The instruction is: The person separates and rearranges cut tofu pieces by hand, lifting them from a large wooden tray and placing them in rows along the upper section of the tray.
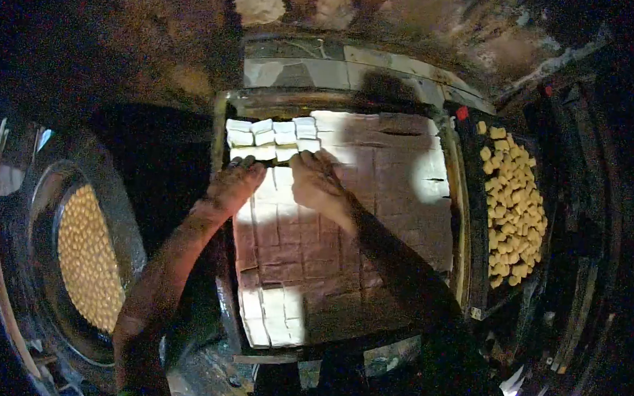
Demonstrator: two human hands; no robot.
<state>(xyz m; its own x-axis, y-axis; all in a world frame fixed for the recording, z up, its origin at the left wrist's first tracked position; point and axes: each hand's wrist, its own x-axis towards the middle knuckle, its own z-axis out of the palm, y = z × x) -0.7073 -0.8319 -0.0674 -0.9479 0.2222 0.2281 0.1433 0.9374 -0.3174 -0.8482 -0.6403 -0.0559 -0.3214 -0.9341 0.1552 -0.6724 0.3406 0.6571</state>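
Observation:
A wooden-framed tray point(461, 227) lies before me with a pale slab point(393, 252) in it, marked by lines into rectangles. At its far left corner, several white blocks point(263, 137) stand raised in rows. My left hand point(235, 183) has its fingers bent over the front edge of these blocks, at the left side. Close beside it, my right hand point(318, 180) grips a white block point(288, 153) at the front row with curled fingers. The undersides of both hands' fingertips are hidden. Sunlit patches and shadow fall across the slab.
To the right, a dark tray point(494, 304) bears many small yellowish pieces point(513, 208). At left stands a round dark pan point(44, 212) full of round tan pieces point(88, 258). A tiled ledge point(295, 73) and a rough wall point(412, 24) rise behind the framed tray.

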